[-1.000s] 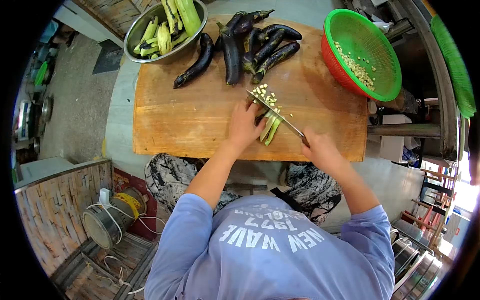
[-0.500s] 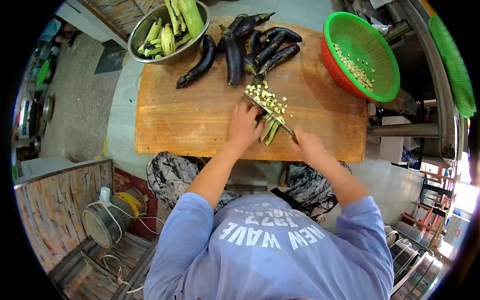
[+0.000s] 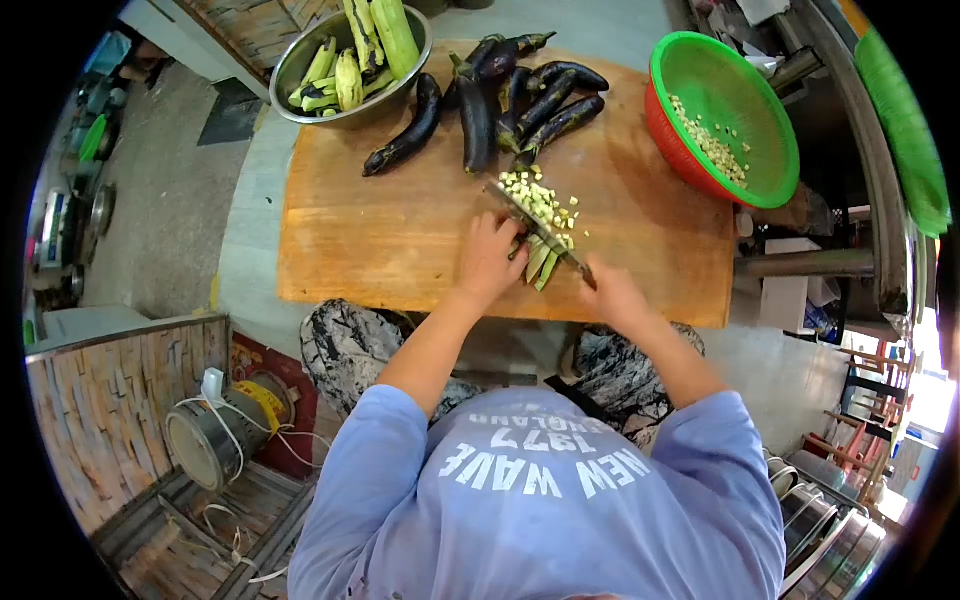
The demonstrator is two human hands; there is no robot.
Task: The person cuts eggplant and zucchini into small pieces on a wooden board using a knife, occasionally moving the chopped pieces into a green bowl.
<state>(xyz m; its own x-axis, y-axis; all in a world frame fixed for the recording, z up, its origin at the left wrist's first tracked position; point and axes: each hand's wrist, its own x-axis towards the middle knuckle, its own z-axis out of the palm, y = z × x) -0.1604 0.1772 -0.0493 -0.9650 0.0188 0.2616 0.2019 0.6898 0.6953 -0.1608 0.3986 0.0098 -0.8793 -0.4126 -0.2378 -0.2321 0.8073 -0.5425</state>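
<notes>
Steel knife (image 3: 537, 228) closed in the right hand (image 3: 612, 288), fingers wrapped round the handle; blade runs from that grip away and to the left. Left hand (image 3: 490, 252) lies just left of the blade, fingers bent down over pale green strips (image 3: 543, 266), pinning them; fingertips partly hidden, exact hold of each cannot be told. Strip ends poke out on the near side of the blade, between both hands. Small cubes (image 3: 545, 203) lie loose along the blade's far side.

Risks, as judged: left fingertips sit very near the edge; a finger left uncurled, or a strip rolling under them, could bring a cut. Bunched strips might slide apart if the left hand's pressure slackens, giving uneven pieces. Cubes could scatter if the blade sweeps outward.

Surroundings: whole eggplants (image 3: 475, 120) heaped beyond the blade tip, the lowest reaching close to the cubes and crowding that side of the wooden board (image 3: 370, 245). Metal bowl (image 3: 385, 112) of peeled eggplants (image 3: 400, 40) beyond the left hand. Green basket (image 3: 745, 85), set in a red one (image 3: 675, 155), beyond and right of the knife grip, with more cubes inside.
</notes>
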